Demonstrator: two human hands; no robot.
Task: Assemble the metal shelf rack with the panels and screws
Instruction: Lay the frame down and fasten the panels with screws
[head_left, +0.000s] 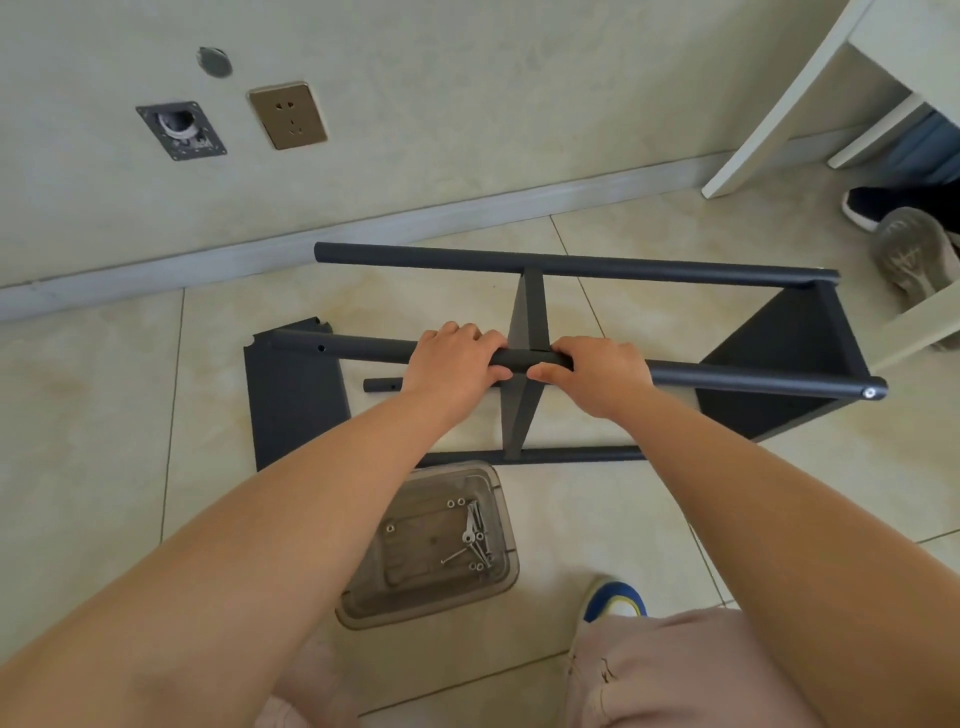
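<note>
Both hands gripped the same dark pole (363, 353) of the half-built shelf rack (571, 358), side by side and nearly touching at the thumbs. The left hand (457, 364) wrapped it from above, fingers curled over the far side and thumb tucked beneath on the near side. The right hand (597, 374) held it the same way, just right of the spot where the middle panel (527, 317) met the pole. Both forearms reached forward and down from the bottom corners of the view, wrists roughly straight, converging on that joint.

The held pole ran left to right, tilting slightly down toward its right end, where a screw head (870, 393) showed in the cap. Its left end, with a small hole in the side, hung free above a loose dark panel (296, 405) lying flat on the tiled floor (104, 415). The rack lay on its side with its long axis parallel to the wall: a far pole (571, 265) ran near the baseboard, a near pole (571, 456) rested on the floor, and an end panel (779, 364) closed the right end. A fourth pole's tip (382, 385) appeared below the left hand, probably at floor level, though the arm hid most of it.

Nearer the person sat a clear plastic tray (498, 577) holding loose screws (475, 535) and washers.
</note>
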